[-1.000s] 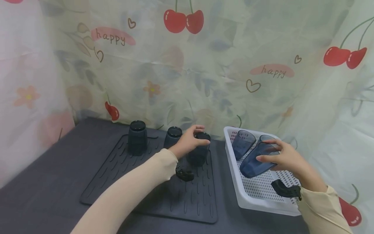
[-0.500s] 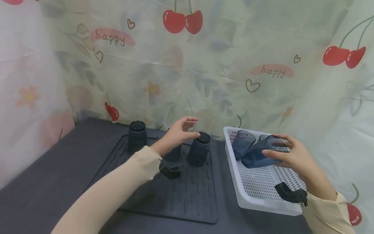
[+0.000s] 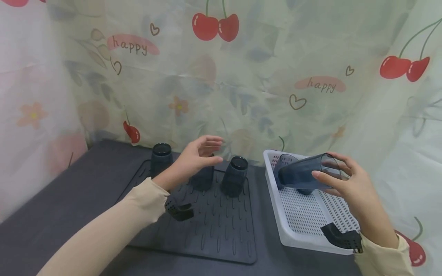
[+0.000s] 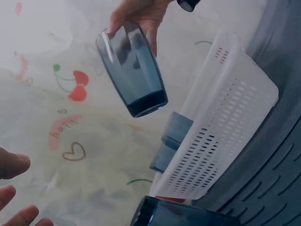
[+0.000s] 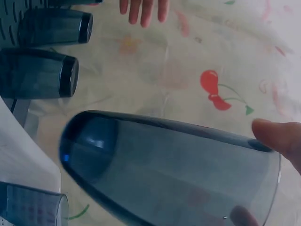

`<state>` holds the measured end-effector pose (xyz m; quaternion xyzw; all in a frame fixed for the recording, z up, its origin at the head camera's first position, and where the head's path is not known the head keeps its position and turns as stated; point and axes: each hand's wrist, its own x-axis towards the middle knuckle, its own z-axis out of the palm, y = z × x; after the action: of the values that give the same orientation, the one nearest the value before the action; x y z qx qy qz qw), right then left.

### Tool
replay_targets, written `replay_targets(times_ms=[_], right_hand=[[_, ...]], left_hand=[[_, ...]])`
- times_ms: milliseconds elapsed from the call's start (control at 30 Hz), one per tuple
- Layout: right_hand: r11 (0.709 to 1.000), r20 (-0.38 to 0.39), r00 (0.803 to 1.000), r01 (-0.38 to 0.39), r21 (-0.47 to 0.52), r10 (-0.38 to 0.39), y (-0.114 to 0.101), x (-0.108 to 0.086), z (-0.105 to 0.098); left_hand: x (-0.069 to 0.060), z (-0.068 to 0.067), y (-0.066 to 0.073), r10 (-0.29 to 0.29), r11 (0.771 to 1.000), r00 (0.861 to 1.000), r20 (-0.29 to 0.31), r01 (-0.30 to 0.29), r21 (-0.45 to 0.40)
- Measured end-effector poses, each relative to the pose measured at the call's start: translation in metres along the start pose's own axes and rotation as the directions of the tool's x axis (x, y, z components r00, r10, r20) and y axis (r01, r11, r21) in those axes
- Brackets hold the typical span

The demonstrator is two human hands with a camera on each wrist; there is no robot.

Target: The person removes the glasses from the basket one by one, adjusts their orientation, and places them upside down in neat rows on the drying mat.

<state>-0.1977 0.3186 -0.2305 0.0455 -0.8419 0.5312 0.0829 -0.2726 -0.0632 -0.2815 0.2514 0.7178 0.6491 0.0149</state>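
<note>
In the head view my right hand (image 3: 348, 184) grips a blue see-through glass (image 3: 304, 172) near its rim, thumb on one side. The glass is tipped nearly sideways above the white basket (image 3: 281, 230), its dark base pointing left. Behind it, another blue glass (image 3: 286, 159) stands in the basket, and part of one more shows beneath. My left hand (image 3: 195, 157) hovers over the dark mat (image 3: 221, 230), fingers extended, holding nothing. Near it are three upside-down glasses on the mat: the right one (image 3: 235, 176), the middle one (image 3: 203, 178) partly behind my hand, and the left one (image 3: 161, 157).
The dark table (image 3: 69, 199) carries the mat, with the basket at its right. A patterned curtain (image 3: 259, 84) hangs close behind them and along both sides. Each wrist wears a small black camera mount, such as the left one (image 3: 179, 211).
My left hand has moved left from the right-hand glass on the mat, leaving it standing there. My right hand has lifted its glass slightly and tipped it nearer to level.
</note>
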Motion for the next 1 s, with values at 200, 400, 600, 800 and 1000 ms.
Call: replay_targets(times_ms=[200,400,600,800,1000], right_hand=[[0.973,-0.077,0.993,0.103,0.205,-0.089,-0.007,-0.009,0.015],[0.955,-0.144,0.975,0.200,0.217,-0.172,-0.012,-0.017,0.036],[0.916,-0.161,0.958,0.275,0.291,-0.237,-0.016,-0.023,0.055],[0.901,-0.143,0.961,0.272,0.339,-0.237,-0.018,-0.030,0.074],[0.883,-0.123,0.958,0.287,0.370,-0.260,-0.018,-0.035,0.092]], left_hand=[[-0.014,-0.006,0.011,0.046,0.999,0.999,0.005,-0.046,0.025],[-0.025,-0.008,0.021,0.096,0.995,0.995,0.010,-0.096,0.023],[-0.035,-0.008,0.029,0.125,0.992,0.992,0.022,-0.125,0.020],[-0.044,-0.006,0.030,0.132,0.990,0.989,0.068,-0.135,0.039],[-0.048,0.000,0.025,0.123,0.990,0.986,0.115,-0.129,0.049]])
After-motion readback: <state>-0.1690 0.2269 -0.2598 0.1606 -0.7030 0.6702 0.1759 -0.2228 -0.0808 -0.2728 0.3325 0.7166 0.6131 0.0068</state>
